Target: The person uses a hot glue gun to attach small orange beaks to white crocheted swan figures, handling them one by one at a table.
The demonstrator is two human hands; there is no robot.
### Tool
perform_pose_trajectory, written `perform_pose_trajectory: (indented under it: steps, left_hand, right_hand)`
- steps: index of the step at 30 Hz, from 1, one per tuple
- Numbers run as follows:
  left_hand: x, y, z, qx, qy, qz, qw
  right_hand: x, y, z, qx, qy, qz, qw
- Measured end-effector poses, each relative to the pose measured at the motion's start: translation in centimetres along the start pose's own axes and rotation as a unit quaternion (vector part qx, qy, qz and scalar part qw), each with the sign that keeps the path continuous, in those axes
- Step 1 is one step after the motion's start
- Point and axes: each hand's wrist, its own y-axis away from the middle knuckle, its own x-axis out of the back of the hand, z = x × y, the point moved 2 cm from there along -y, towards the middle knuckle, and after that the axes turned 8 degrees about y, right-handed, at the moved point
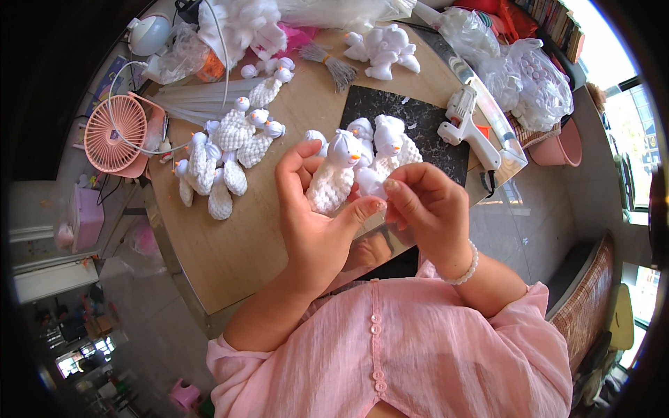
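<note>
My left hand [316, 230] curls around a snowman figure [334, 180] with a white crocheted body and a smooth white head with an orange nose. Its fingers pass behind the body, and its thumb reaches toward a small white stuffed piece [370, 182]. That piece is pinched in the fingertips of my right hand [431, 209], close to the left thumb. Just beyond my hands another snowman [389, 141] wears a knotted white hat. Between these two figures a further white head [360, 129] shows, its lower part hidden.
Several small snowmen [230, 130] lie on the table [235, 261] at left. A white glue gun [468, 125] rests by a black marbled mat [413, 102]. Farther back are a wire bundle [332, 65] and stuffed white parts [387, 49]. A pink fan [115, 133] stands left.
</note>
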Motion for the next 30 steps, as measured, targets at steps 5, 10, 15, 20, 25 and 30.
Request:
perform_pose_trajectory:
  steps: [5,10,15,20,25,30]
  left_hand:
    - [0.0,-0.2,0.4,0.029,-0.025,0.018,0.999]
    - [-0.1,0.0,0.8,-0.005,-0.091,0.010,0.996]
    - [-0.2,0.2,0.7,-0.050,-0.067,-0.027,0.996]
    - [0.0,0.1,0.3,0.012,-0.013,-0.012,1.000]
    - [0.0,0.1,0.4,0.023,0.019,0.016,0.999]
    - [-0.2,0.1,1.0,-0.011,-0.069,-0.005,0.998]
  right_hand:
    - [-0.2,0.2,0.3,-0.025,-0.052,0.006,0.998]
    - [-0.4,0.0,-1.5,0.182,0.130,0.014,0.975]
    - [-0.5,-1.3,0.0,0.261,0.154,0.012,0.953]
    - [-0.6,-1.1,-0.6,0.148,0.067,-0.036,0.986]
    - [-0.2,-1.4,-0.8,0.180,0.112,-0.020,0.977]
    - [0.0,-1.4,-1.3,0.181,0.203,-0.017,0.962]
